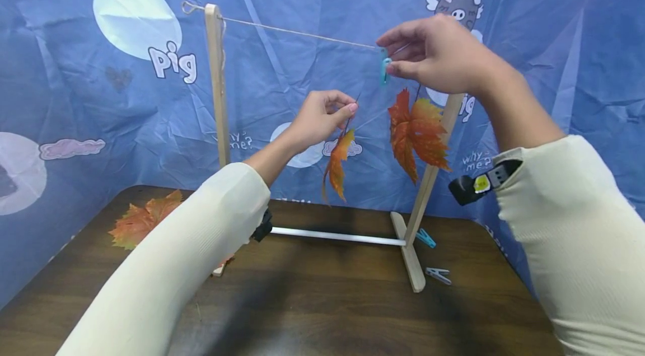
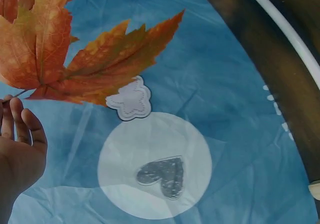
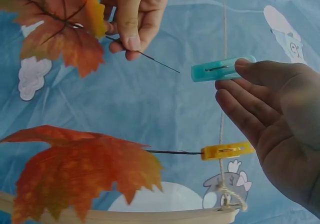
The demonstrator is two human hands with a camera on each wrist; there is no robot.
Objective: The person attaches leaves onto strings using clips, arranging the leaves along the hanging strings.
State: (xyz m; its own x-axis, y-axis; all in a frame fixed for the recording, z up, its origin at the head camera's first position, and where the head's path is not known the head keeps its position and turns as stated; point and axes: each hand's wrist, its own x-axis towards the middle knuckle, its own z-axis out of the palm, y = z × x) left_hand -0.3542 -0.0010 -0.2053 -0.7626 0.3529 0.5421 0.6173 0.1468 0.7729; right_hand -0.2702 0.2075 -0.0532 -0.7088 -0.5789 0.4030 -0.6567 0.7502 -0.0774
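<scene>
The left hand (image 1: 325, 116) pinches the thin dark stem of an orange leaf (image 1: 339, 165), which hangs below the fingers. The right hand (image 1: 435, 54) pinches a light-blue clothespin (image 3: 215, 70) at the string (image 3: 224, 24). In the right wrist view the stem tip points toward the clothespin, with a gap between them. A second red-orange leaf (image 1: 414, 132) hangs beside the right hand, its stem in a yellow clothespin (image 3: 227, 150) on the string. In the left wrist view, the left hand (image 2: 22, 149) holds the stem under the leaf (image 2: 107, 64).
A wooden frame with a left post (image 1: 218, 87), a right post (image 1: 428, 193) and a white lower bar (image 1: 337, 235) stands on the brown table (image 1: 322, 311). Another leaf (image 1: 146, 219) lies at the left. A blue clothespin (image 1: 425, 238) and a grey one (image 1: 438, 275) lie at the right.
</scene>
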